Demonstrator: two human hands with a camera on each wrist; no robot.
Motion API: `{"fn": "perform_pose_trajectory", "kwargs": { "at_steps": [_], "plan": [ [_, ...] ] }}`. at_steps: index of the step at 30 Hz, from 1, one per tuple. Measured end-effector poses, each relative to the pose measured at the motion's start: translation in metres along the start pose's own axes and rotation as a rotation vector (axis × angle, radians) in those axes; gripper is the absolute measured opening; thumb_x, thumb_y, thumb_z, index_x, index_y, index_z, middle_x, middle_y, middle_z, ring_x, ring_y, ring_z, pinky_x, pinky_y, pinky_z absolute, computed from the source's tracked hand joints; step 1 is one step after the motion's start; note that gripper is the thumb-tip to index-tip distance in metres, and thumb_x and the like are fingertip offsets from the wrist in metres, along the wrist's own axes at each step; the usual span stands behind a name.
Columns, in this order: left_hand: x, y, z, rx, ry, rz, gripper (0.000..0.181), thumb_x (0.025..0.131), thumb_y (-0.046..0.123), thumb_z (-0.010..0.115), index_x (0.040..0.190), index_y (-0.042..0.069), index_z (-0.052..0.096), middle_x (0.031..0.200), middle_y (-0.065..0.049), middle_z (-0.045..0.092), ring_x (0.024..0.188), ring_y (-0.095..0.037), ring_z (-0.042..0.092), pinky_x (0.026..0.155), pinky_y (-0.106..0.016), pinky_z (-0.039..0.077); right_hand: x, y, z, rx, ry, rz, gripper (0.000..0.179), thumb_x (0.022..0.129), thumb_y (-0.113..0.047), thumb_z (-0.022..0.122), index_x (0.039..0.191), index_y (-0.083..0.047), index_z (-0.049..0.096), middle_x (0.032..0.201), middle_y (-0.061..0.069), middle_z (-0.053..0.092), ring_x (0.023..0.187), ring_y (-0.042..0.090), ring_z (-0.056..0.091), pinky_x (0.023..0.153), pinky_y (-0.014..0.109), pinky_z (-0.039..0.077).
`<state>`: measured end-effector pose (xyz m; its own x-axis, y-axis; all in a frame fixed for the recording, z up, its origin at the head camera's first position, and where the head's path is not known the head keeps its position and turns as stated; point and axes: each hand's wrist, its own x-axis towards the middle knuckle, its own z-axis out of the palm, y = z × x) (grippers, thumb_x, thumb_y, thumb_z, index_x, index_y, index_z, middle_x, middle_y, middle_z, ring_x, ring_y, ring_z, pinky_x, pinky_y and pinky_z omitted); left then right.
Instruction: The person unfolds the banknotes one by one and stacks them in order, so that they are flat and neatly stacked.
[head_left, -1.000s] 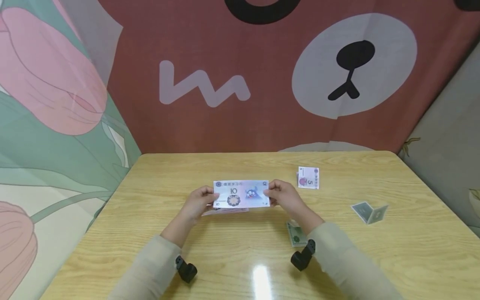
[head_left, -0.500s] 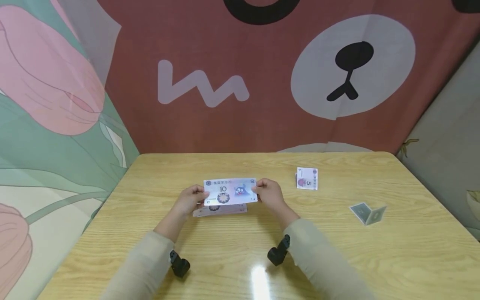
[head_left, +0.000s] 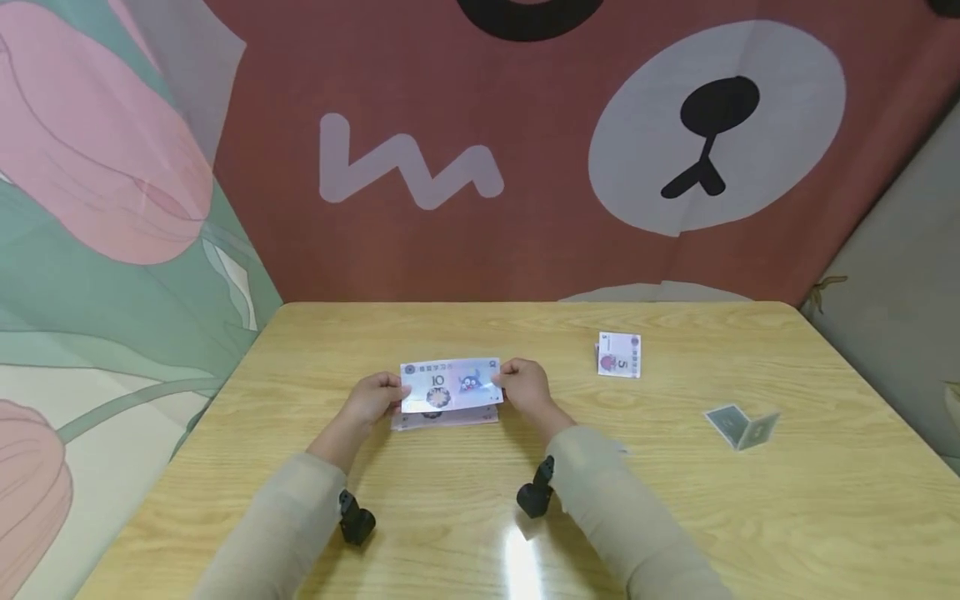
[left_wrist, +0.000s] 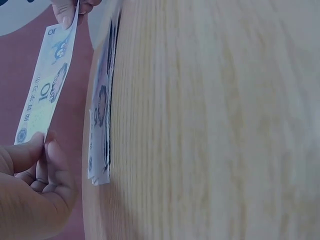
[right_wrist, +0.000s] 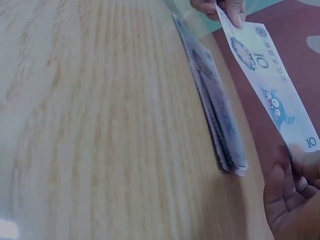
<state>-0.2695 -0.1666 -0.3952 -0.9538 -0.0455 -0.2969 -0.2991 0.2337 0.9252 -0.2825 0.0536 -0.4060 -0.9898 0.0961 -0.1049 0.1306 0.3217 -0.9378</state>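
A play banknote marked 10 (head_left: 450,375) is stretched level above the table, printed side towards me. My left hand (head_left: 371,400) pinches its left end between thumb and fingers. At the right end, the thumb and fingers of my right hand (head_left: 527,387) pinch it too. Just below and apart from it, a small stack of similar banknotes (head_left: 461,417) lies on the table, partly covered by the held note in the head view. Both wrist views show the stack edge-on: the stack (left_wrist: 100,125) has slightly uneven ends.
A folded banknote marked 5 (head_left: 619,356) sits at the back right of the wooden table (head_left: 360,333). Further right stands a greenish folded note (head_left: 742,427), half raised. A sliver of another paper (head_left: 621,448) shows beside my right sleeve.
Both hands have carried the 10 note to the left, over the stack, more of which now shows. My right forearm has swung left and hides most of the green note near it.
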Motion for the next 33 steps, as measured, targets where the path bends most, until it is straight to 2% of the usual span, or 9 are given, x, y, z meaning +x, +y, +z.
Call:
{"fn": "perform_pose_trajectory", "kwargs": {
  "at_steps": [6,13,21,28,33],
  "plan": [
    [0.004,0.0,-0.003,0.051,0.0,-0.021,0.011,0.083,0.004,0.053,0.09,-0.003,0.05,0.078,-0.006,0.049,0.066,-0.013,0.046,0.064,-0.025,0.043,0.002,0.001,0.006,-0.006,-0.006,0.044,0.006,0.079,-0.003,0.059,0.076,0.001,0.057,0.063,0.005,0.049,0.052,0.011,0.042,0.042,0.019,0.035],
    [0.007,-0.006,-0.002,0.101,-0.004,-0.031,0.011,0.082,0.002,0.054,0.091,-0.005,0.051,0.078,-0.008,0.049,0.064,-0.014,0.046,0.059,-0.021,0.044,0.005,0.005,0.009,-0.041,-0.008,0.046,0.006,0.079,-0.002,0.059,0.074,0.001,0.057,0.064,0.005,0.05,0.051,0.011,0.041,0.041,0.018,0.033],
    [0.011,-0.01,-0.001,0.161,0.002,-0.038,0.011,0.082,0.002,0.054,0.089,-0.006,0.05,0.073,-0.007,0.047,0.06,-0.012,0.046,0.055,-0.02,0.045,0.006,0.008,0.011,-0.094,-0.039,0.032,0.007,0.078,-0.001,0.059,0.072,0.001,0.057,0.063,0.006,0.05,0.052,0.013,0.043,0.043,0.02,0.036],
    [0.013,-0.013,-0.003,0.188,0.003,-0.041,0.011,0.081,0.001,0.054,0.089,-0.006,0.051,0.074,-0.008,0.049,0.062,-0.014,0.047,0.056,-0.019,0.045,0.006,0.007,0.012,-0.259,-0.096,0.002,0.01,0.079,-0.005,0.059,0.071,-0.001,0.056,0.057,0.005,0.051,0.05,0.013,0.043,0.043,0.02,0.035],
    [0.013,-0.015,-0.003,0.224,-0.008,-0.043,0.011,0.081,0.001,0.055,0.088,-0.006,0.051,0.075,-0.008,0.05,0.063,-0.014,0.048,0.056,-0.02,0.045,0.007,0.007,0.013,-0.302,-0.09,-0.008,0.011,0.078,-0.006,0.06,0.07,-0.002,0.056,0.057,0.003,0.05,0.051,0.013,0.043,0.044,0.02,0.035]
  ]
}}
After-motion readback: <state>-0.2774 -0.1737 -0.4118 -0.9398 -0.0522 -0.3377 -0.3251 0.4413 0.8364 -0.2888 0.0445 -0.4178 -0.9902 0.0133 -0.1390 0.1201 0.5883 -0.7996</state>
